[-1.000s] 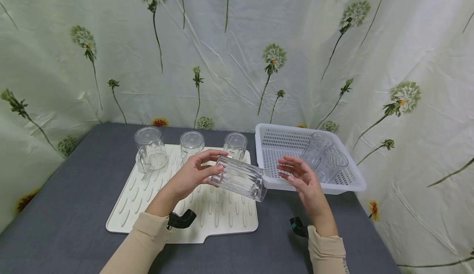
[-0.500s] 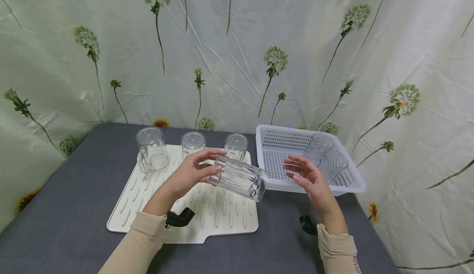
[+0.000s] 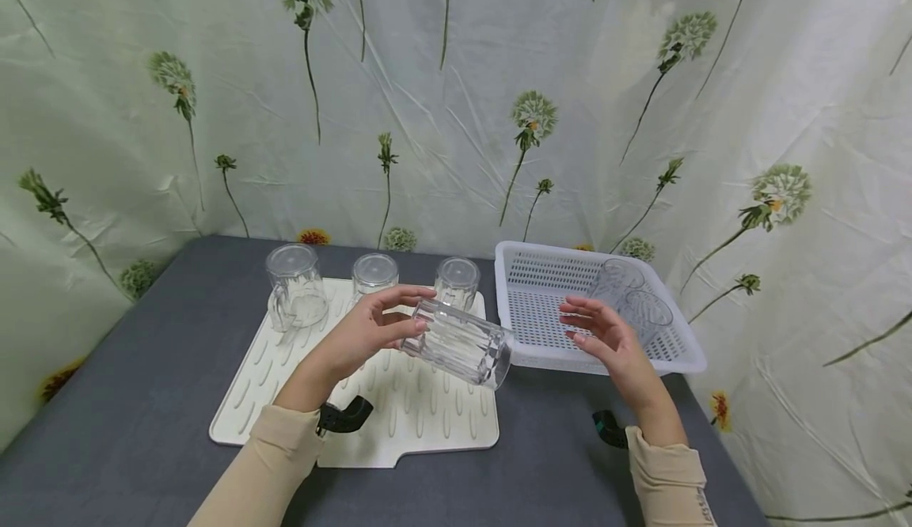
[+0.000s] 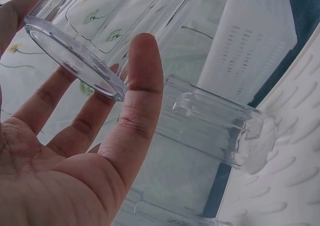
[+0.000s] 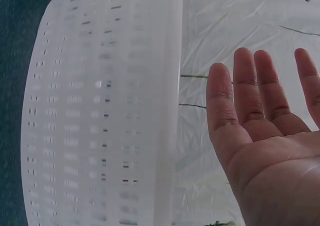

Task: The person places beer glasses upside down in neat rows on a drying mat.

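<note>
My left hand (image 3: 359,337) grips a clear ribbed glass (image 3: 459,343) near its base end, thumb on one side and fingers on the other. The glass lies tilted on its side in the air over the white drying mat (image 3: 356,448), its other end pointing right. In the left wrist view the thick base of the glass (image 4: 75,58) sits between thumb and fingers. My right hand (image 3: 609,341) holds nothing, its fingers loosely spread before the white basket (image 3: 606,365). Bare fingers (image 5: 245,90) and palm show beside the basket wall in the right wrist view.
Two clear glasses (image 3: 644,313) lean inside the basket's right side. Upside-down glass mugs (image 3: 295,290), (image 3: 374,274) and another upturned glass (image 3: 457,278) stand along the mat's back edge. A floral curtain (image 3: 442,115) hangs behind the dark table (image 3: 142,400).
My right hand has moved right, away from the glass's end. The left hand still holds the glass at nearly the same spot and tilt.
</note>
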Available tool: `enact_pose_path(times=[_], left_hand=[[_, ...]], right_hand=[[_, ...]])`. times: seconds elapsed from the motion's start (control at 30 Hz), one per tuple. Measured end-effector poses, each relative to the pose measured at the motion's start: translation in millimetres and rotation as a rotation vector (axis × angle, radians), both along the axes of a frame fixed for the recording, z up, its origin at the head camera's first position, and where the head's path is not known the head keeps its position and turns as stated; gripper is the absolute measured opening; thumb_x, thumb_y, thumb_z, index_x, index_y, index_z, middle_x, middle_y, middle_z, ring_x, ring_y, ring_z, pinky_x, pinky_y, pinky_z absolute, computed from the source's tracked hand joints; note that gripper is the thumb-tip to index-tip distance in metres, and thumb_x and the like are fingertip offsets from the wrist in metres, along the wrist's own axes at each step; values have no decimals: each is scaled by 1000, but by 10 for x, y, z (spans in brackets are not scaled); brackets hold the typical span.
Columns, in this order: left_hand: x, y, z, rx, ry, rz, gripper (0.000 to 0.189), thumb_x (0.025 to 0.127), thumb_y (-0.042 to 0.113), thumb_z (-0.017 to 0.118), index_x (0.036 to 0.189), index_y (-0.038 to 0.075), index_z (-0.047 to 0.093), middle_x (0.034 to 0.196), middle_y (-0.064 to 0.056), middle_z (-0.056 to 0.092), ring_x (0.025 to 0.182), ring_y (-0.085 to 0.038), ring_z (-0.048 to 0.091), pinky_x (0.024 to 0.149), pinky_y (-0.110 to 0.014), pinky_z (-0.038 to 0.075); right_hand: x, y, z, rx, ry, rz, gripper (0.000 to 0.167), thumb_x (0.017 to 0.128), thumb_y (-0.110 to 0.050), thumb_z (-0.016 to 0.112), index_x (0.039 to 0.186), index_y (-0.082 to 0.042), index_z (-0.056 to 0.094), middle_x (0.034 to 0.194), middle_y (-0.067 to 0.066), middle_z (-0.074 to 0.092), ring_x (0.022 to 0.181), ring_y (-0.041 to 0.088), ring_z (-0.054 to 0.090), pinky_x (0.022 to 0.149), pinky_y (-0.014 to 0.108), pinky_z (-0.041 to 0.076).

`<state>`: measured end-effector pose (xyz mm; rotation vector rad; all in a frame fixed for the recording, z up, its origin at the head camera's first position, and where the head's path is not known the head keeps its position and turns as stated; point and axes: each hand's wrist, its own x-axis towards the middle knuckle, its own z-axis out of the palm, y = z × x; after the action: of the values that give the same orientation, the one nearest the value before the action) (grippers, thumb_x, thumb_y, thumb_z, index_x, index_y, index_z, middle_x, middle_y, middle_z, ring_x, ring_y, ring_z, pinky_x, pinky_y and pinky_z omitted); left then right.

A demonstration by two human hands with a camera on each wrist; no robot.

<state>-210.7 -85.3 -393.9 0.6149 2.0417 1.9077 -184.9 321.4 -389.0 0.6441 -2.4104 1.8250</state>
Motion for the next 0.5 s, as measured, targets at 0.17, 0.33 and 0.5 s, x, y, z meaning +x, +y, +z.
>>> enact_pose_path(times=[0.17,0.33,0.5], left_hand=[[3,0,2,-5,16,-2,55,102,22,75,154,16,57,153,-15,53,123,-22,67,88,-41,58],[0,0,7,4,33,-12,55,102,18,75,154,14,57,151,-14,55,117,-19,69,85,-36,61],[-1,-9,14,3,45,-18,57,102,17,75,155,11,56,151,-15,56,114,-18,70,84,-35,61]], right_hand=[[-8,68,19,54,-24,-32,48,109,-6,56,155,0,46,149,-6,60,134,9,60,106,15,53],[-14,148,58,75,-32,-58,48,109,-6,55,155,2,44,150,-4,59,133,4,60,105,13,53],[-34,187,112,66,-12,-41,45,109,-5,55,153,0,47,148,-6,61,132,4,61,104,13,53]])
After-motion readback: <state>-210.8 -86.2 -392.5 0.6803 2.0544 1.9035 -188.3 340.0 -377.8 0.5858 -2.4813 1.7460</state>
